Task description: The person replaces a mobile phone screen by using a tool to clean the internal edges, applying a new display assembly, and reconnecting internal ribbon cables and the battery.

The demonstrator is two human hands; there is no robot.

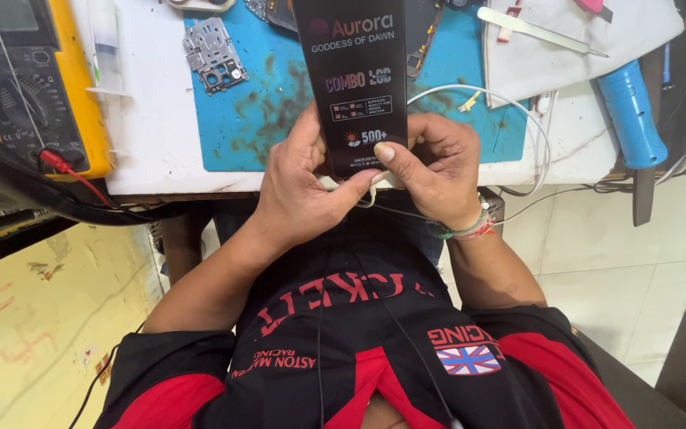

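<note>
Box: a long, flat black box (352,79) with printed lettering stands on its near end at the edge of the workbench (152,135), held upright between both of your hands.
Left hand: your left hand (303,191) wraps the box's lower left edge, thumb and fingers curled in on its bottom corner; the fingers are narrow, pinched onto the box.
Right hand: your right hand (437,168) grips the lower right edge, the thumb pressed flat on the front face near the bottom and the other fingers folded behind; it too is closed on the box.
Wrist: coloured thread bands (470,226) sit around your right wrist.
Mat: a blue work mat (256,111) with dark stains lies on the bench behind the box, and the box hides its middle.
Metal part: a small silver frame plate (214,56) lies on the mat's left side, well apart from your hands.
Meter: a yellow multimeter (33,79) sits at the far left, a red probe lead (73,173) running off its corner.
Cable: a white cable (518,107) loops over the bench just right of your right hand.
Tool: a blue-handled tool (631,111) lies at the right, beside a grey cloth (573,44) that carries metal tweezers (537,30).
</note>
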